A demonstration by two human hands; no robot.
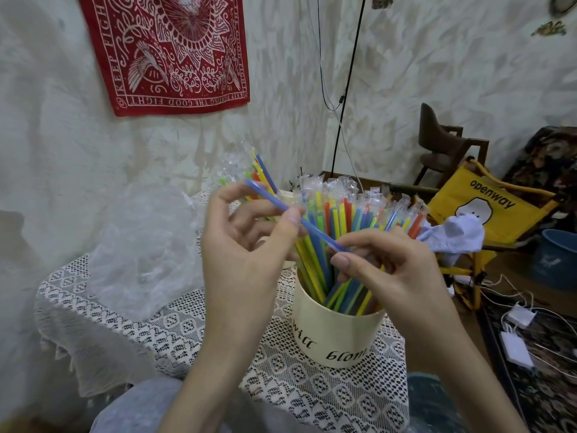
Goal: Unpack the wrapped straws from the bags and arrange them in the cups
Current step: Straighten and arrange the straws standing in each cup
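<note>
While our left hand (249,242) and right hand (384,267) pinch 1 wrapped blue plastic straw (290,215) at centre frame, the cream paper cup (337,332) below looks nearly full, so we judge little remains.

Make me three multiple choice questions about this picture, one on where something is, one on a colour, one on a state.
1. Where is the crumpled clear plastic bag?
A. left of the cream cup
B. inside the cup
C. on the yellow chair

2. What colour is the straw held by both hands?
A. red
B. blue
C. green

3. How is the cup?
A. lying over
B. upright, empty
C. upright, full of straws

Answers: 1 A, it lies on the lace cloth to the cup's left. 2 B, the left hand and right hand pinch a blue one. 3 C, wrapped straws stand in it.
</note>
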